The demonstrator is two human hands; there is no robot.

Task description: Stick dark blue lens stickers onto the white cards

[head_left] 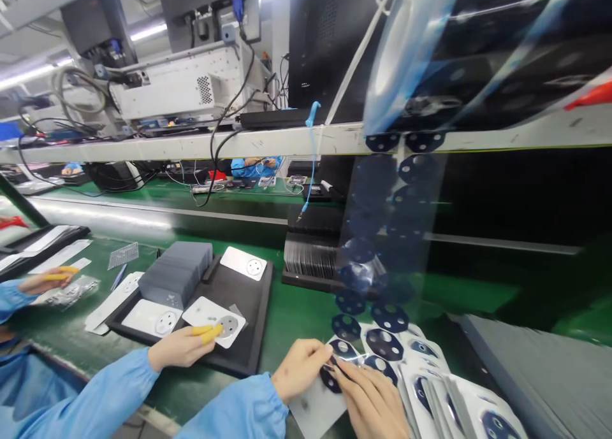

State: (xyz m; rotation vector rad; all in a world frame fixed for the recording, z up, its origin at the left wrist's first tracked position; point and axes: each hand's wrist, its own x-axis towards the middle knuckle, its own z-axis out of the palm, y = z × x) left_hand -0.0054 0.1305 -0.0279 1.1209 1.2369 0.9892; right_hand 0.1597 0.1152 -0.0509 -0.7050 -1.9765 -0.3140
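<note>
My left hand (302, 367) and my right hand (370, 397) meet low in the view, fingertips pinched together at a dark round sticker (329, 381) with holes. Under them lies a pale plate (318, 415) with a rounded outline. Fingers partly cover the sticker, so its exact hold is hard to see. Right above, a clear strip (433, 222) carrying dark round stickers in two columns hangs from a roll (394, 63) on the shelf. Beside my right hand stand several white plates (430, 375) bearing such dark round stickers.
At left, a co-worker's hand (184, 348) with yellow finger covers touches a white plate (201, 311) over a black tray (265, 299). Grey stacked sheets (176, 270) sit in that tray. A black rack (310, 257) stands behind; grey foam (540, 369) lies right.
</note>
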